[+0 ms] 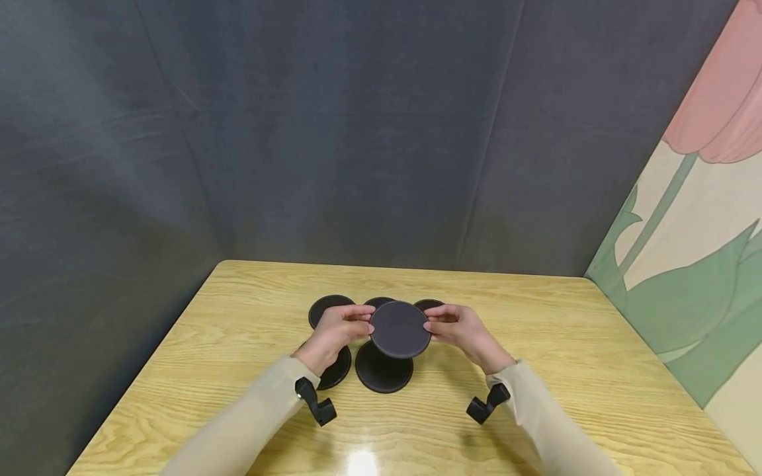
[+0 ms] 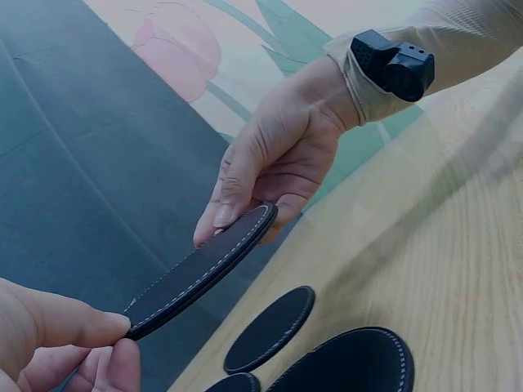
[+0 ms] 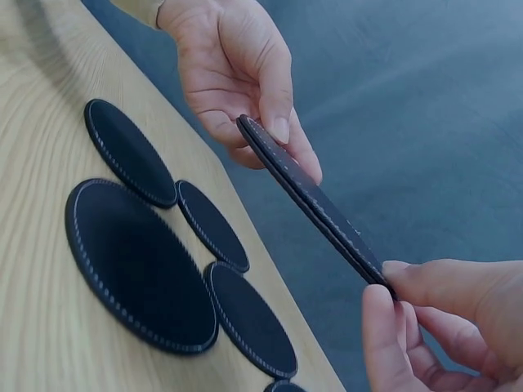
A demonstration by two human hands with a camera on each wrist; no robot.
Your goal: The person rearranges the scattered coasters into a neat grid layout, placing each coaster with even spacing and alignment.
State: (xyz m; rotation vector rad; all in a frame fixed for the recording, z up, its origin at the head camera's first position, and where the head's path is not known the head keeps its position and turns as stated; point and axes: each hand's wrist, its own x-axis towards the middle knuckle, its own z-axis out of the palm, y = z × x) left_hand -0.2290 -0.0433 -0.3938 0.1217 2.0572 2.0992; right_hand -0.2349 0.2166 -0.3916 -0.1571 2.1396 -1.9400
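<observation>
A round black coaster (image 1: 400,329) with pale stitching round its rim is held above the table, tilted so its face shows in the head view. My left hand (image 1: 339,330) pinches its left edge between thumb and fingers. On the opposite edge, my right hand (image 1: 465,332) pinches it the same way. From the right wrist view, the held coaster (image 3: 315,204) shows a doubled edge; I cannot tell whether it is one thick piece or two together. Just below it lies another black coaster (image 1: 383,371), flat on the wood.
More black coasters lie on the wooden table (image 1: 524,370): one far left (image 1: 329,307), one partly under my left forearm (image 1: 337,371), and two partly hidden at the back. A dark curtain (image 1: 357,132) hangs behind, and a tulip-patterned panel (image 1: 690,264) stands at the right.
</observation>
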